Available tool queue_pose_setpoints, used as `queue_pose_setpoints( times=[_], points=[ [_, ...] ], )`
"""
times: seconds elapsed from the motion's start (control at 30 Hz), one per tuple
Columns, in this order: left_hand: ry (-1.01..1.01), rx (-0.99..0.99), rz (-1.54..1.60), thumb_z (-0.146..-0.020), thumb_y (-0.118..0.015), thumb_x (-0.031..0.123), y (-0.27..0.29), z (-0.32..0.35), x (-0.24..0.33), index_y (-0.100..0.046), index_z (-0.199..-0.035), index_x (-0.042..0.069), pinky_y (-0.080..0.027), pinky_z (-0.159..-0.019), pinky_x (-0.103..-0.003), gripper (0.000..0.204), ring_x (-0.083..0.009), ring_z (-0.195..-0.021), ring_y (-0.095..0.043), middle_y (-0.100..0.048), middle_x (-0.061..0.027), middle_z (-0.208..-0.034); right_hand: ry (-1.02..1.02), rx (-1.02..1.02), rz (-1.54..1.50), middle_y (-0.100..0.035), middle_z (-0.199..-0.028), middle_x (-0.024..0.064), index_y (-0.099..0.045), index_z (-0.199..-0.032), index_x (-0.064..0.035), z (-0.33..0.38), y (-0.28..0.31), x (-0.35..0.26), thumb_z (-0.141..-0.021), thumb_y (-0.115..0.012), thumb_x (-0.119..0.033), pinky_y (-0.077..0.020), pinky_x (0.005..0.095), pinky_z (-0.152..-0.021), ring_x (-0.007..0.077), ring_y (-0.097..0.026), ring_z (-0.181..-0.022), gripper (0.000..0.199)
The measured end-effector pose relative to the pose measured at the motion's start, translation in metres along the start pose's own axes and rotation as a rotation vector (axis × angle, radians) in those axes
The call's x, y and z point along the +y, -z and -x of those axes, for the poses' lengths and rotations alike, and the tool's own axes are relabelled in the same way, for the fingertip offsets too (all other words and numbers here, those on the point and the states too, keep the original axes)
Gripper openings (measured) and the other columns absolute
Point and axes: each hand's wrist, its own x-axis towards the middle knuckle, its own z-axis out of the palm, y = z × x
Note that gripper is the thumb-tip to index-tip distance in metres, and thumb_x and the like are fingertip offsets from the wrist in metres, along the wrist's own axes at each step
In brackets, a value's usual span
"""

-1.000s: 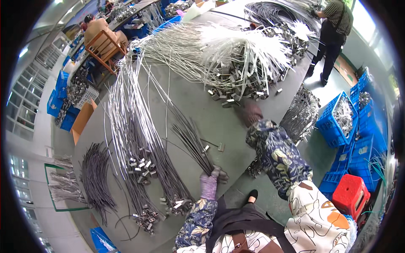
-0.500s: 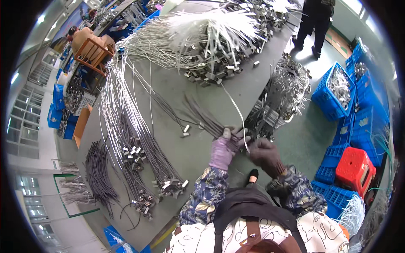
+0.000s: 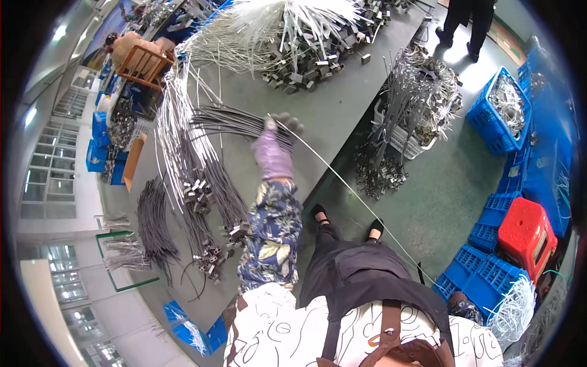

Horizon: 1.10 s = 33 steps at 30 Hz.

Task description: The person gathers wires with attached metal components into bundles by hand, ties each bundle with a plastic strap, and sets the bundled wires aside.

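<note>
My left hand [image 3: 273, 153], in a purple glove with grey fingertips, is closed round a bundle of dark cables [image 3: 235, 120] above the grey table. From that hand a thin white strand [image 3: 351, 191] stretches taut down to the lower right. My right hand [image 3: 456, 298], dark-gloved and far out beside my body, is at the strand's other end; its fingers are mostly hidden. Left of my left arm lie more dark cables [image 3: 223, 189] with metal connectors [image 3: 211, 260], and a separate dark cable bundle [image 3: 156, 220].
A heap of metal-ended cables [image 3: 306, 67] covers the far part of the table [image 3: 333, 113]. Right of it stand a cable-filled white basket [image 3: 416, 147], a blue crate [image 3: 498, 116] and a red stool [image 3: 527, 235] among blue crates. A person [image 3: 468, 24] stands at the far right.
My left hand has carried the dark cables left and away from me. My right hand has swung far down to the right, drawing the white strand out straight. The view has shifted somewhat.
</note>
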Motion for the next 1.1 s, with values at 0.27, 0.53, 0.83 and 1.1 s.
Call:
queue_pose_setpoints(
  times=[0.27,0.53,0.83,1.1],
  points=[
    [-0.179,-0.064,0.121,-0.094,-0.054,0.022,0.008,-0.039,0.084,-0.053,-0.098,0.002,-0.059,-0.068,-0.052,0.021,-0.0344,-0.076,-0.065,-0.064,-0.0197,-0.089,0.05,0.076,-0.033,-0.065,-0.107,0.0186,-0.066,-0.106,-0.0059,-0.028,0.014,-0.013,-0.085,-0.058,-0.022,-0.0503,0.0409,-0.085,0.0325,-0.063,-0.095,0.027],
    [-0.088,-0.207,-0.241,-0.09,-0.061,0.024,0.014,-0.01,0.056,-0.06,-0.09,0.001,-0.059,-0.068,-0.04,0.023,-0.0234,-0.074,-0.067,-0.065,-0.014,-0.082,0.147,0.088,-0.042,-0.065,-0.104,0.0184,-0.067,-0.104,-0.0057,-0.065,0.02,-0.027,-0.084,-0.058,-0.02,-0.0514,0.0419,-0.082,0.033,-0.063,-0.094,0.026],
    [0.022,-0.257,-0.139,-0.091,-0.059,0.033,0.054,0.02,0.033,-0.061,-0.093,0.004,-0.056,-0.065,-0.033,0.029,-0.0179,-0.069,-0.064,-0.065,-0.0082,-0.081,0.345,0.342,-0.219,-0.065,-0.071,0.0159,-0.066,-0.082,-0.0016,-0.048,0.043,-0.055,-0.077,-0.059,-0.019,-0.0486,0.0376,-0.058,0.0279,-0.063,-0.065,0.02],
    [-0.058,-0.062,-0.568,-0.087,-0.065,0.022,0.084,0.007,-0.004,-0.066,-0.082,0.005,-0.045,-0.05,-0.023,0.018,-0.0097,-0.057,-0.058,-0.062,-0.0021,-0.069,0.818,0.24,-0.69,-0.064,-0.076,0.008,-0.064,-0.093,-0.0013,0.033,0.272,-0.37,-0.079,-0.066,-0.023,-0.0479,0.032,-0.064,0.0162,-0.057,-0.069,0.026]
  ],
)
